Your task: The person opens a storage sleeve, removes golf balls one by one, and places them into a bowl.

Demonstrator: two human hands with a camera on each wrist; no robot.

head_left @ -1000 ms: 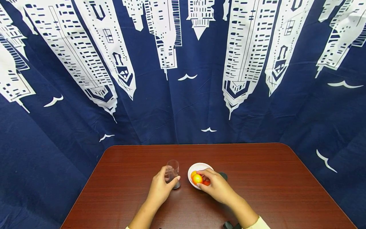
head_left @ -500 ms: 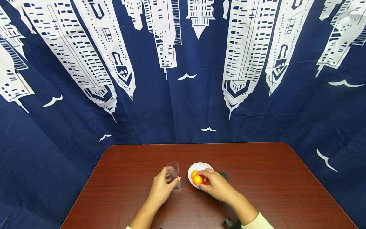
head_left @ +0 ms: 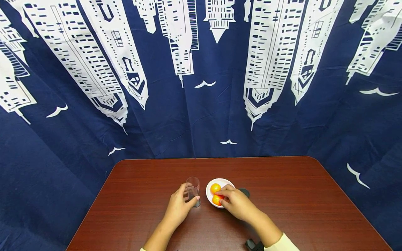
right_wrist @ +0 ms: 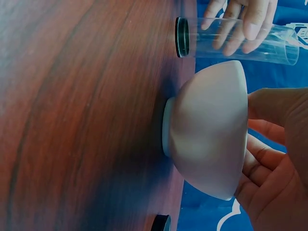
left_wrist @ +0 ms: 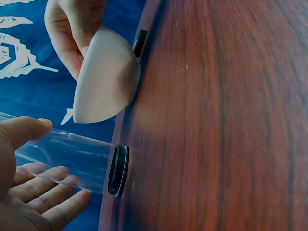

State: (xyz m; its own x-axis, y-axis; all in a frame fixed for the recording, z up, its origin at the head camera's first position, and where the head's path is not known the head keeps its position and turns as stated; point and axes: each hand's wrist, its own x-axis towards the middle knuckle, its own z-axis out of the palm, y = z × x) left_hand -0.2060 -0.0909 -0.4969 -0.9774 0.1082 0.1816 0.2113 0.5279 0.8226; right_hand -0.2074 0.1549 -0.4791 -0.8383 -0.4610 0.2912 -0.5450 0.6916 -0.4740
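A white bowl (head_left: 220, 181) stands on the table with round orange balls in it. One orange ball (head_left: 215, 188) lies toward the far left of the bowl. My right hand (head_left: 238, 202) reaches in over the right rim, its thumb and fingertips curled at the nearer orange ball (head_left: 216, 200). A patch of red shows between those fingers. In the right wrist view the wall of the bowl (right_wrist: 209, 130) hides the fingertips. My left hand (head_left: 179, 205) holds an upright clear plastic tube (left_wrist: 72, 154) with a black base, thumb on one side and fingers on the other.
A dark round lid-like piece (head_left: 245, 192) lies on the table just right of the bowl. The reddish-brown table (head_left: 141, 188) ends at a blue curtain (head_left: 194, 122) printed with white buildings and birds.
The balls in the bowl have shifted apart, one now farther back, as my right fingers move among them. My left hand and the clear tube have moved slightly right, toward the bowl.
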